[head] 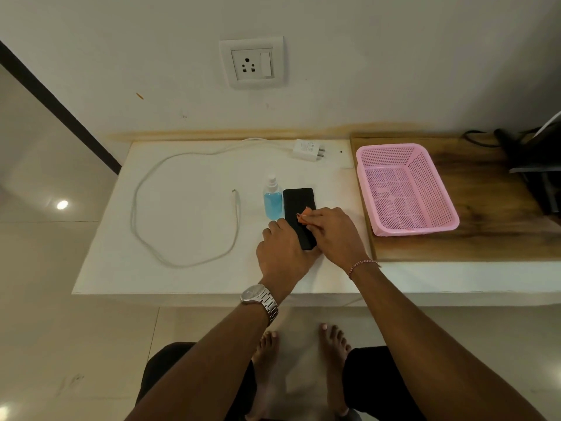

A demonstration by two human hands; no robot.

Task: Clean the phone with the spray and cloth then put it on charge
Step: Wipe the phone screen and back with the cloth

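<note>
A black phone (299, 205) lies flat on the white table (182, 238), screen side up. My left hand (282, 253) grips its near left edge. My right hand (334, 232) is closed on a small orange cloth (305, 215), which presses on the middle of the phone. Just left of the phone stands a clear spray bottle (272, 199) of blue liquid. A white charger plug (309, 149) lies at the back of the table, and its white cable (145, 189) loops to the left, with the free connector end (234, 192) near the middle.
A white wall socket with a switch (252, 62) sits on the wall above the table. A pink plastic basket (403, 189) stands on a wooden board (485, 232) to the right. Dark objects and cables (531, 159) fill the far right corner.
</note>
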